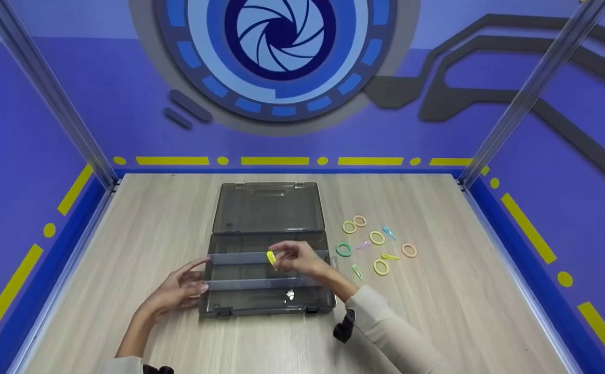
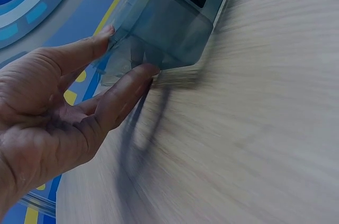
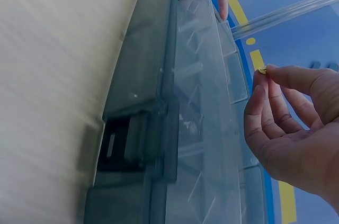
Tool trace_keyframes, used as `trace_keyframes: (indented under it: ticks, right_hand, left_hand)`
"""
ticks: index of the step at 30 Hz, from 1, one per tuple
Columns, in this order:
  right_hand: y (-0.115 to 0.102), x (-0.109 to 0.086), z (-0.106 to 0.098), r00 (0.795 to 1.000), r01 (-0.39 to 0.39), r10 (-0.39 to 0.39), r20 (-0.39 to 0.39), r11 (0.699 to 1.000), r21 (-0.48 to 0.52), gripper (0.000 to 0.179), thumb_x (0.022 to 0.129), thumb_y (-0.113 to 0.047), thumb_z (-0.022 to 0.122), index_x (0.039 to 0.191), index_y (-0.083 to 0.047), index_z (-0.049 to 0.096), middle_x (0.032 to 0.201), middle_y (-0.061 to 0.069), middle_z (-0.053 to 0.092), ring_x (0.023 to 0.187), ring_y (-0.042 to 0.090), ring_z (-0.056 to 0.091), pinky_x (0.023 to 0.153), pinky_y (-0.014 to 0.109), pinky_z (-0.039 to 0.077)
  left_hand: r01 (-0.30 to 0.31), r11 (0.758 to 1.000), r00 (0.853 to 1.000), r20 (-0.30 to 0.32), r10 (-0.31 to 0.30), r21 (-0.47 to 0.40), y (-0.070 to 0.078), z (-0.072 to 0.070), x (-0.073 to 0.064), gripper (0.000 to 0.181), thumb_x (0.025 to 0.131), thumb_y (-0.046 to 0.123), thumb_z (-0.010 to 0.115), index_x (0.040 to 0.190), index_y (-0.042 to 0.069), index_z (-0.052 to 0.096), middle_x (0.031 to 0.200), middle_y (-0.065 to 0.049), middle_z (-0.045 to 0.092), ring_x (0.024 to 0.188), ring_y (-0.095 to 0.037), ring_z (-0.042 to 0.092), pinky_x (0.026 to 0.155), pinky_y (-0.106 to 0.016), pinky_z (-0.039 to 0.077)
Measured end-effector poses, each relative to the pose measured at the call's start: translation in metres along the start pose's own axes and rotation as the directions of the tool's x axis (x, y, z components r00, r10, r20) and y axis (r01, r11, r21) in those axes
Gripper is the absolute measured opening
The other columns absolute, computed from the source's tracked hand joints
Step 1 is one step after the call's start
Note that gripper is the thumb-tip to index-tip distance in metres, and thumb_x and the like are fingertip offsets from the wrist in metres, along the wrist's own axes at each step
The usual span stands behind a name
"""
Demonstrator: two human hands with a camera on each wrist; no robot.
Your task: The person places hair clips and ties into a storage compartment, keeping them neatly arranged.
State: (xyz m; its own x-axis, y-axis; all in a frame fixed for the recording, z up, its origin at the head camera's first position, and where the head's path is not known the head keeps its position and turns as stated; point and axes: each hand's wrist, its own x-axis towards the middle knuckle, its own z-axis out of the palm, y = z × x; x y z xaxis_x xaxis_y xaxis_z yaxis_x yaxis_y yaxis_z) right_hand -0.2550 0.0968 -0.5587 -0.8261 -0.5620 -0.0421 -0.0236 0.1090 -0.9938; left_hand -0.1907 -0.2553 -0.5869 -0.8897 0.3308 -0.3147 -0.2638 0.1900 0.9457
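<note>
In the head view my right hand (image 1: 298,258) pinches a small yellow hair clip (image 1: 271,257) between thumb and fingertips, above the middle of a smoky see-through compartment box (image 1: 261,301). The right wrist view shows that clip (image 3: 262,70) nearly edge-on at the fingertips. At the box's left side, my left hand (image 1: 174,292) rests its fingertips against the end wall, fingers loosely extended. Seen from the left wrist, the thumb and fingers touch the box's corner (image 2: 175,33). The box's lid (image 1: 268,213) lies folded back toward the rear wall.
Right of the box lie scattered ring-shaped hair ties, among them a green one (image 1: 337,250) and a yellow one (image 1: 381,274). Between them are hair clips: blue (image 1: 389,232), pink (image 1: 364,244), yellow (image 1: 390,256) and green (image 1: 357,271). Clear dividers (image 1: 261,284) run across the box.
</note>
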Motion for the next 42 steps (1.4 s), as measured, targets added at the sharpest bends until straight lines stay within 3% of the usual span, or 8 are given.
trace_keyframes:
  ticks: [5, 10, 13, 19, 26, 35, 39, 42]
  right_hand:
    - [0.003, 0.001, 0.009, 1.000, -0.029, 0.029, -0.004, 0.999, 0.033, 0.040, 0.087, 0.014, 0.062, 0.127, 0.014, 0.061, 0.096, 0.023, 0.074, 0.078, 0.005, 0.070, 0.082, 0.034, 0.062]
    - [0.007, 0.005, 0.020, 1.000, -0.019, 0.019, -0.003, 0.999, 0.030, 0.040, 0.084, 0.017, 0.064, 0.124, 0.016, 0.062, 0.096, 0.032, 0.072, 0.076, 0.004, 0.068, 0.074, 0.020, 0.058]
    - [0.009, 0.008, 0.028, 1.000, -0.008, 0.008, -0.001, 1.000, 0.030, 0.040, 0.083, 0.019, 0.064, 0.122, 0.019, 0.062, 0.096, 0.038, 0.069, 0.075, 0.006, 0.068, 0.072, 0.018, 0.057]
    - [0.008, 0.015, 0.042, 0.999, -0.041, 0.043, -0.022, 0.998, 0.053, 0.039, 0.082, 0.021, 0.061, 0.121, 0.019, 0.062, 0.088, 0.031, 0.071, 0.069, 0.005, 0.063, 0.067, 0.019, 0.055]
    - [0.008, 0.023, 0.052, 0.999, -0.040, 0.040, -0.035, 0.999, 0.005, 0.037, 0.083, 0.020, 0.061, 0.120, 0.018, 0.064, 0.095, 0.039, 0.069, 0.071, 0.005, 0.062, 0.072, 0.022, 0.059]
    - [0.006, 0.032, 0.065, 0.998, -0.057, 0.056, -0.040, 0.998, -0.039, 0.036, 0.085, 0.018, 0.064, 0.121, 0.015, 0.066, 0.101, 0.038, 0.069, 0.078, 0.011, 0.067, 0.078, 0.026, 0.061]
    - [0.006, 0.038, 0.073, 0.998, -0.047, 0.044, -0.052, 0.997, -0.056, 0.036, 0.083, 0.020, 0.064, 0.118, 0.016, 0.067, 0.099, 0.038, 0.069, 0.075, 0.011, 0.066, 0.074, 0.023, 0.060]
    - [0.004, 0.043, 0.080, 0.997, -0.036, 0.028, -0.073, 0.993, -0.108, 0.035, 0.081, 0.019, 0.067, 0.115, 0.014, 0.069, 0.096, 0.036, 0.071, 0.074, 0.019, 0.070, 0.068, 0.017, 0.057]
  left_hand:
    - [0.010, 1.000, 1.000, -0.009, -0.010, -0.003, -0.004, 0.004, 0.001, 0.078, 0.098, 0.020, 0.070, 0.162, 0.014, 0.026, 0.156, -0.034, 0.034, 0.119, -0.023, 0.062, 0.092, -0.042, 0.058]
    - [0.015, 1.000, 1.000, -0.009, -0.015, -0.027, -0.007, 0.005, 0.002, 0.078, 0.098, 0.018, 0.070, 0.162, 0.014, 0.026, 0.155, -0.032, 0.035, 0.119, -0.023, 0.062, 0.092, -0.041, 0.058]
    - [0.016, 0.999, 1.000, -0.008, -0.016, -0.028, -0.008, 0.004, 0.001, 0.078, 0.098, 0.017, 0.070, 0.162, 0.014, 0.026, 0.155, -0.033, 0.034, 0.120, -0.023, 0.061, 0.091, -0.041, 0.058]
    - [0.008, 1.000, 1.000, 0.005, -0.007, -0.028, -0.006, 0.001, -0.001, 0.079, 0.097, 0.018, 0.070, 0.162, 0.014, 0.025, 0.155, -0.035, 0.032, 0.122, -0.025, 0.061, 0.092, -0.042, 0.059]
    - [0.002, 1.000, 1.000, 0.012, -0.002, -0.021, -0.004, -0.002, -0.001, 0.079, 0.098, 0.018, 0.070, 0.162, 0.014, 0.025, 0.156, -0.034, 0.033, 0.122, -0.026, 0.061, 0.089, -0.041, 0.059]
    - [-0.015, 1.000, 1.000, 0.009, 0.015, -0.027, -0.004, 0.000, -0.001, 0.079, 0.098, 0.019, 0.070, 0.163, 0.015, 0.024, 0.157, -0.035, 0.031, 0.124, -0.026, 0.059, 0.092, -0.043, 0.059]
    - [-0.025, 0.999, 1.000, 0.005, 0.026, -0.030, -0.004, 0.001, -0.001, 0.078, 0.098, 0.018, 0.069, 0.163, 0.014, 0.024, 0.156, -0.035, 0.033, 0.123, -0.026, 0.060, 0.092, -0.044, 0.059]
    - [-0.025, 0.999, 1.000, 0.010, 0.026, -0.037, -0.004, 0.001, -0.001, 0.079, 0.098, 0.018, 0.069, 0.163, 0.013, 0.024, 0.156, -0.035, 0.033, 0.123, -0.026, 0.061, 0.093, -0.045, 0.058]
